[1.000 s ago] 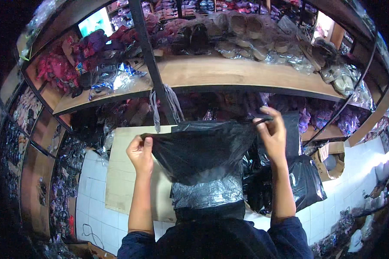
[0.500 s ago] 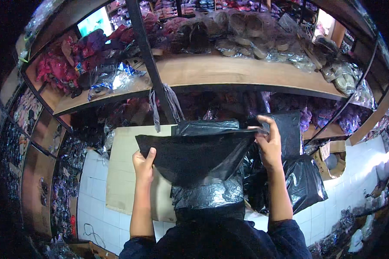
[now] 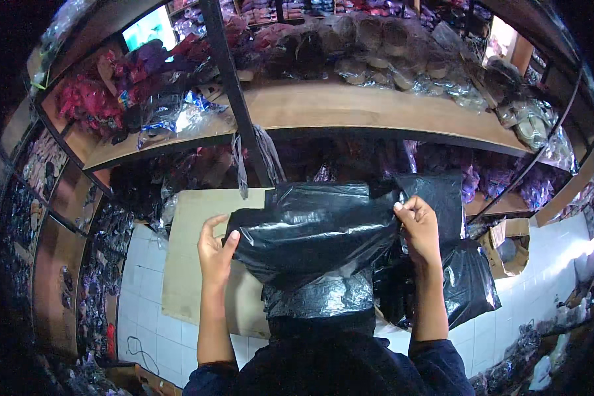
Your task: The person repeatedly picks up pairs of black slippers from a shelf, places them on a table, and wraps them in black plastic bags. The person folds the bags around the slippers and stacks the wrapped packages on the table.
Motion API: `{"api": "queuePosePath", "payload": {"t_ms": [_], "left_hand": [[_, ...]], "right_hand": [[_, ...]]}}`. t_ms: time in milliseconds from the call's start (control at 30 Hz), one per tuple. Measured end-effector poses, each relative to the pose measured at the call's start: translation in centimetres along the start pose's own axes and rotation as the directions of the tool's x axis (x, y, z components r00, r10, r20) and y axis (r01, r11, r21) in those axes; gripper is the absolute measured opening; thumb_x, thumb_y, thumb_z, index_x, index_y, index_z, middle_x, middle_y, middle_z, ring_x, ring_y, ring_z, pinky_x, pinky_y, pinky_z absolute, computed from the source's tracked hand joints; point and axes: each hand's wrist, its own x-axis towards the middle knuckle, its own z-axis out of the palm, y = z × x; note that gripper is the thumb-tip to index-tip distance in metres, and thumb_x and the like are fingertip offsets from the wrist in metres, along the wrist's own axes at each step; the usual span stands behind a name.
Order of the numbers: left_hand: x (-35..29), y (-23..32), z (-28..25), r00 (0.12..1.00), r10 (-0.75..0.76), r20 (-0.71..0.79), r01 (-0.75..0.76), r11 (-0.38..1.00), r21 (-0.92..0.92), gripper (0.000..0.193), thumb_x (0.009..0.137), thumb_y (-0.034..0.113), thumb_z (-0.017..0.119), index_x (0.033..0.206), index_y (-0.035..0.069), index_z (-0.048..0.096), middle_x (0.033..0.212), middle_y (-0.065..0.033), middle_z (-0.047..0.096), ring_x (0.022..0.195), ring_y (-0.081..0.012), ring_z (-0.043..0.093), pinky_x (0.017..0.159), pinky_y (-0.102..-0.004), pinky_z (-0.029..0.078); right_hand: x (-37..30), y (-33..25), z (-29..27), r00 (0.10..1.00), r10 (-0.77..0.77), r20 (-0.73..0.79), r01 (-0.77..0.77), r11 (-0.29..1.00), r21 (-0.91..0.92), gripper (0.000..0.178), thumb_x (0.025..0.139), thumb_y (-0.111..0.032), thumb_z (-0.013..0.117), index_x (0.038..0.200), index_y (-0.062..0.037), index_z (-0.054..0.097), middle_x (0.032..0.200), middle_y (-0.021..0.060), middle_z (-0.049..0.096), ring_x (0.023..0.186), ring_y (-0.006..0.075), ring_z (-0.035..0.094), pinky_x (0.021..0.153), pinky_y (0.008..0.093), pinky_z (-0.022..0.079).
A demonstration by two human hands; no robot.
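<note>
A glossy black plastic bag [image 3: 313, 243] is stretched between my two hands, its lower edge sagging in the middle. My left hand [image 3: 216, 251] holds its left edge, with the thumb in front and the fingers curving behind. At the upper right corner, my right hand [image 3: 421, 231] pinches the plastic between thumb and fingertips. Under and behind the held bag lies more black plastic [image 3: 323, 295], stacked flat in front of my body. Where the held bag ends and the plastic behind it begins is hard to make out.
A beige board [image 3: 195, 264] lies left of the stack. Black bags [image 3: 468, 280] and an open cardboard box [image 3: 511, 247] are to the right. Ahead runs a wooden shelf [image 3: 363, 109] bearing plastic-wrapped footwear, with a dark metal post [image 3: 228, 72] in front and a grey cloth tied round it.
The bag has unfolded from a thin, angled shape into a broader, shinier spread. My right hand has come down slightly, its fingers now closed on the corner; my left hand's fingers have extended.
</note>
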Motion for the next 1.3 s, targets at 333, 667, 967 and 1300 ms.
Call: {"api": "queuePosePath", "payload": {"t_ms": [333,667,967,1300], "left_hand": [[1.0,1.6,-2.7,0.931,0.036,0.362,-0.140,0.954,0.265,0.033,0.074,-0.005,0.044,0.104,0.003,0.055,0.064,0.0011,0.048,0.061,-0.0052,0.040,0.055,-0.0181,0.031],[2.1,2.4,-3.2,0.895,-0.084,0.438,-0.148,0.871,0.468,0.036,0.067,-0.005,0.040,0.093,0.004,0.063,0.092,-0.0113,0.061,0.083,-0.0170,0.056,0.077,-0.0276,0.041],[1.2,-2.1,-3.6,0.904,0.018,0.428,-0.376,0.509,0.774,0.024,0.060,0.002,0.057,0.083,0.005,0.063,0.090,-0.0130,0.059,0.091,-0.0276,0.050,0.083,-0.0320,0.038],[-4.8,-8.1,-5.0,0.908,-0.283,0.308,0.091,0.853,0.514,0.017,0.063,-0.012,0.041,0.074,0.001,0.047,0.071,-0.0058,0.056,0.068,-0.0129,0.051,0.064,-0.0232,0.040]], "right_hand": [[1.4,-0.6,-0.9,0.948,-0.016,0.317,0.082,0.977,-0.197,0.023,0.071,0.004,0.045,0.085,-0.0017,0.063,0.065,-0.0030,0.051,0.056,0.0025,0.037,0.052,0.0169,0.029],[2.2,-1.7,-0.1,0.905,-0.058,0.421,0.240,0.887,-0.394,0.041,0.060,0.012,0.038,0.091,-0.0002,0.061,0.073,-0.0027,0.054,0.061,0.0042,0.043,0.056,0.0176,0.035],[4.3,5.5,-1.6,0.858,-0.230,0.459,0.504,0.549,-0.667,0.014,0.066,-0.003,0.055,0.079,-0.0006,0.059,0.081,0.0122,0.060,0.082,0.0268,0.054,0.076,0.0311,0.041],[0.6,13.5,-2.7,0.918,-0.157,0.365,0.262,0.930,-0.258,0.006,0.067,0.008,0.047,0.065,0.0016,0.047,0.078,0.0115,0.059,0.090,0.0213,0.055,0.079,0.0302,0.040]]}}
